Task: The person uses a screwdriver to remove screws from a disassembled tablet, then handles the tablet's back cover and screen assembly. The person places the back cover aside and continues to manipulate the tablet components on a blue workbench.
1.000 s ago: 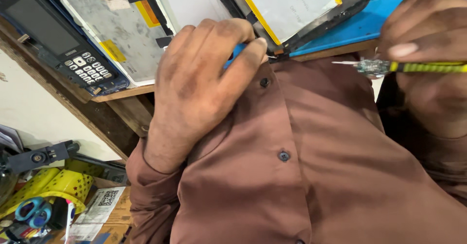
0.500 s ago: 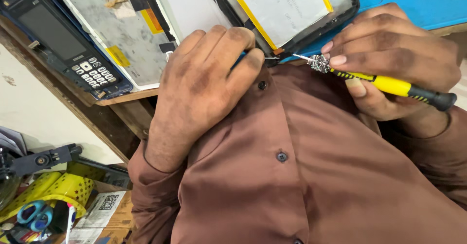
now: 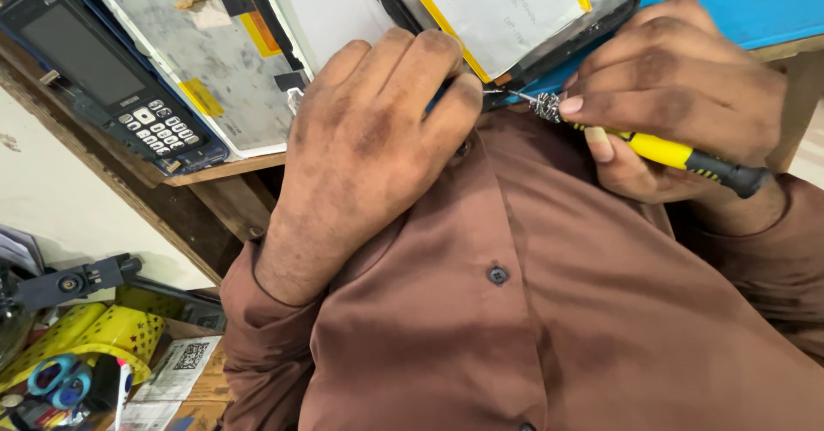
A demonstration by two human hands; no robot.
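Overall light: soft, even daylight is filling the scene; exposure is sitting mid-bright.
Glare: the white sheet inside the opened black-framed tablet (image 3: 506, 10) is washing out pale; the bright blue work mat (image 3: 730, 2) is staying saturated.
Shadows: the left hand (image 3: 369, 156) is casting a soft shade onto the brown cotton shirt (image 3: 532, 311); the gap under the wooden table edge (image 3: 223, 169) is reading dark.
Focus: the yellow-handled precision screwdriver (image 3: 652, 148) and the right hand (image 3: 678, 88) are rendering sharp; the yellow plastic clutter at lower left (image 3: 77, 336) is looking slightly soft.
Distortion: straight edges are leaning at the frame borders, wide-angle.
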